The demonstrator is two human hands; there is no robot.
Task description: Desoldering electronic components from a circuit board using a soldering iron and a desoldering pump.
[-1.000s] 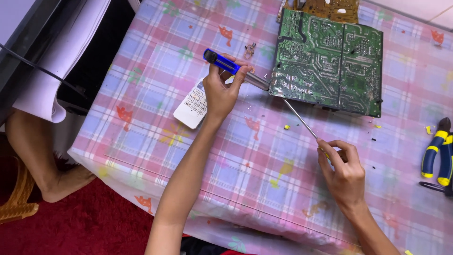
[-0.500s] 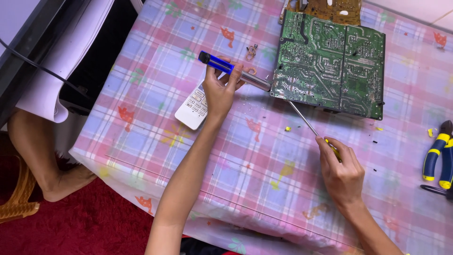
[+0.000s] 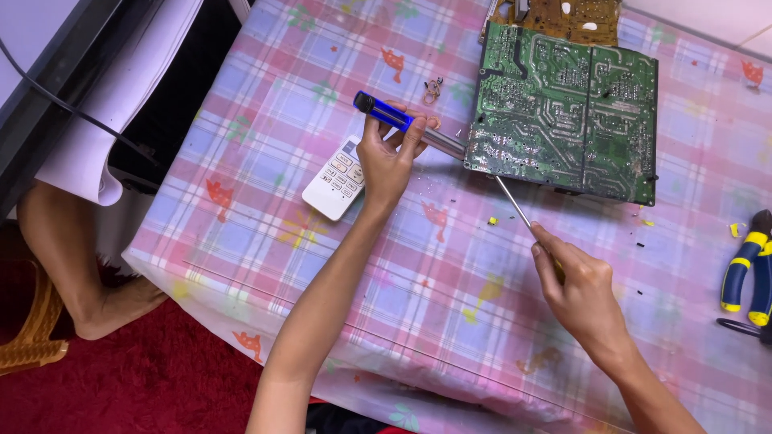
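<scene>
Left hand [image 3: 388,158] has crept up and left across the cloth over the last second, its iron [image 3: 402,122] going with it; the metal barrel past the fingertips now reaches the board [image 3: 563,100] edge. Right hand [image 3: 581,289] has slid slightly toward the board's near edge, and the thin rod [image 3: 512,201] running out beyond its fingers now ends at the board's lower left corner, close to the iron's tip.

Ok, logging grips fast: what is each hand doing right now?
Left hand: closed on the blue-handled soldering iron.
Right hand: closed on a thin metal tool aimed at the green circuit board.
</scene>
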